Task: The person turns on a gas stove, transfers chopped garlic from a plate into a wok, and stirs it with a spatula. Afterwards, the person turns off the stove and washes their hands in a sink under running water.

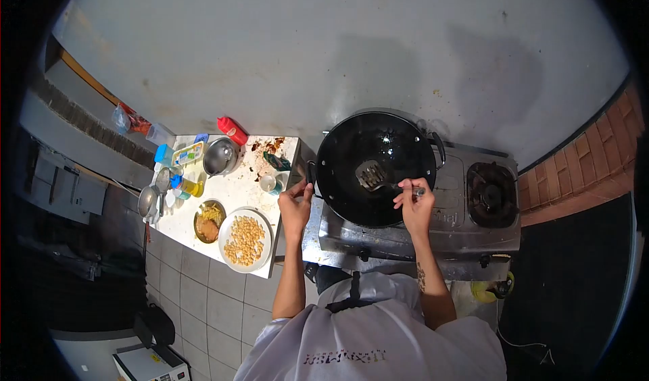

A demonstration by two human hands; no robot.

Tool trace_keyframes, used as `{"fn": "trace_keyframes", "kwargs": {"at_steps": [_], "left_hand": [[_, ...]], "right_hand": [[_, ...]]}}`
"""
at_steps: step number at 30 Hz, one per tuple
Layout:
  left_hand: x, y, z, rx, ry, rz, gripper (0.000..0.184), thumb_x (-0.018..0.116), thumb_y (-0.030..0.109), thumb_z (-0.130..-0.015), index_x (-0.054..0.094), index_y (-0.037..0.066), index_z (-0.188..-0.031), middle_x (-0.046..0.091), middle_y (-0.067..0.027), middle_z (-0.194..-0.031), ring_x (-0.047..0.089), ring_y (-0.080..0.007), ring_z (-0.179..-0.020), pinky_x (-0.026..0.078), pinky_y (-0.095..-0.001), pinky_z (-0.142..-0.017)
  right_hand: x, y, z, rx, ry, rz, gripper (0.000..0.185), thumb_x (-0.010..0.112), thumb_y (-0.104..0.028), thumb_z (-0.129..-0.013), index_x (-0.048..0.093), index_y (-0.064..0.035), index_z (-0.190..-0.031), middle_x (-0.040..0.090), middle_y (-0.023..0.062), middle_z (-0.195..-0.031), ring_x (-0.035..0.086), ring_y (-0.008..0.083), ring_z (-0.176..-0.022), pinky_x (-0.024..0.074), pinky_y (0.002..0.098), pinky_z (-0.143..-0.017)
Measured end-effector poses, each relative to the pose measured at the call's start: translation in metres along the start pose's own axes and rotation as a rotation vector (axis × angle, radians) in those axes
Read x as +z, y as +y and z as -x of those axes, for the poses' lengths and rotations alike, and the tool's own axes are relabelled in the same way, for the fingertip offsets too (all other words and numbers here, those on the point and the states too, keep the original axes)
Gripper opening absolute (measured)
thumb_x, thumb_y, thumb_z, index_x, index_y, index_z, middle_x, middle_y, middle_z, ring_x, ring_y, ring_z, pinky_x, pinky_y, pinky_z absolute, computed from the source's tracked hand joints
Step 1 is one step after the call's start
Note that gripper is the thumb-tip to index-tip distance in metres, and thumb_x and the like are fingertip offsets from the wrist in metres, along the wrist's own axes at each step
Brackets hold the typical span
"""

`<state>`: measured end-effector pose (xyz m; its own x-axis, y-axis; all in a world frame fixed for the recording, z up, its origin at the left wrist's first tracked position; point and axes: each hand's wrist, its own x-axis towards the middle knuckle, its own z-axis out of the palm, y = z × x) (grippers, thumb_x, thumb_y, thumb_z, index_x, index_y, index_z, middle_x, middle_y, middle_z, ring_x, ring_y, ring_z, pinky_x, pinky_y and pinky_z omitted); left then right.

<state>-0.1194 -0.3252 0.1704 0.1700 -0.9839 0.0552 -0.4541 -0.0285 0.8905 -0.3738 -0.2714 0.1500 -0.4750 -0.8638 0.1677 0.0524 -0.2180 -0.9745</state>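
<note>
A large black wok point(338, 192) sits on the left burner of the steel stove, a dark glossy layer inside it. My left hand point(295, 209) is closed at the wok's left side handle point(311, 171), with the thumb toward the rim. My right hand point(417, 205) grips the handle of a slotted metal spatula point(371, 175) over the right part of the wok. The spatula's head rests inside the wok, near its middle. I cannot make out any pieces of food in the wok.
Left of the stove, a white table point(196, 229) bears a plate of yellowish pieces point(245, 240), a bowl of food point(209, 221), a metal bowl point(221, 157), a red bottle point(232, 130) and an oil bottle point(192, 187). A second burner point(491, 195) is at the right.
</note>
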Motion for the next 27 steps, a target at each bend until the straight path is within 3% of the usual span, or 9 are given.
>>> {"fn": "trace_keyframes", "kwargs": {"at_steps": [7,11,14,20,23,27], "left_hand": [[0.002,-0.002,-0.001,0.002,-0.024,-0.079,0.033,0.067,0.011,-0.089,0.064,-0.011,-0.112,0.072,-0.0218,-0.096,0.07,-0.0222,-0.089,0.051,-0.0331,-0.081],[0.008,-0.018,-0.001,0.071,0.043,-0.096,0.029,0.069,0.008,-0.086,0.067,-0.005,-0.111,0.072,-0.0195,-0.09,0.07,-0.0212,-0.079,0.052,-0.0335,-0.074],[0.004,0.003,0.004,0.065,0.04,-0.162,0.031,0.067,0.006,-0.086,0.066,-0.005,-0.115,0.072,-0.0195,-0.092,0.07,-0.0229,-0.082,0.052,-0.034,-0.076],[0.006,0.007,0.01,0.02,0.045,-0.228,0.037,0.067,0.009,-0.086,0.064,-0.003,-0.12,0.071,-0.0205,-0.096,0.07,-0.0302,-0.093,0.051,-0.0384,-0.087],[0.009,0.007,0.015,0.033,0.079,-0.227,0.038,0.068,0.012,-0.086,0.063,-0.002,-0.121,0.071,-0.0204,-0.1,0.069,-0.0316,-0.096,0.05,-0.0389,-0.089],[0.008,0.013,0.021,0.022,0.1,-0.237,0.04,0.068,0.013,-0.086,0.062,-0.001,-0.123,0.07,-0.0187,-0.104,0.068,-0.0299,-0.098,0.048,-0.0399,-0.091]], "right_hand": [[-0.006,-0.017,-0.011,0.025,-0.164,0.17,0.006,0.054,-0.003,-0.097,0.054,0.0015,-0.094,0.065,0.008,-0.087,0.061,0.009,-0.06,0.0476,0.0219,-0.049],[-0.014,-0.038,-0.023,0.019,-0.251,0.214,0.008,0.055,-0.005,-0.097,0.057,0.0016,-0.1,0.065,0.0083,-0.09,0.062,0.0105,-0.064,0.0508,0.024,-0.056],[-0.018,-0.06,-0.032,-0.017,-0.233,0.325,0.008,0.056,-0.004,-0.096,0.058,0.0003,-0.102,0.065,0.0078,-0.09,0.061,0.0115,-0.063,0.0508,0.0256,-0.057],[-0.018,-0.063,-0.052,-0.132,-0.268,0.57,0.007,0.057,-0.007,-0.095,0.057,0.0,-0.095,0.062,0.0104,-0.073,0.058,0.0153,-0.058,0.0437,0.0297,-0.052],[-0.004,-0.034,-0.056,-0.121,-0.266,0.436,0.009,0.057,-0.008,-0.095,0.056,-0.0002,-0.093,0.06,0.0097,-0.069,0.056,0.0146,-0.056,0.0402,0.0306,-0.051],[-0.002,-0.058,-0.057,-0.075,-0.368,0.412,0.006,0.055,-0.005,-0.096,0.054,0.0004,-0.094,0.062,0.0099,-0.076,0.056,0.0164,-0.059,0.0437,0.0305,-0.057]]}}
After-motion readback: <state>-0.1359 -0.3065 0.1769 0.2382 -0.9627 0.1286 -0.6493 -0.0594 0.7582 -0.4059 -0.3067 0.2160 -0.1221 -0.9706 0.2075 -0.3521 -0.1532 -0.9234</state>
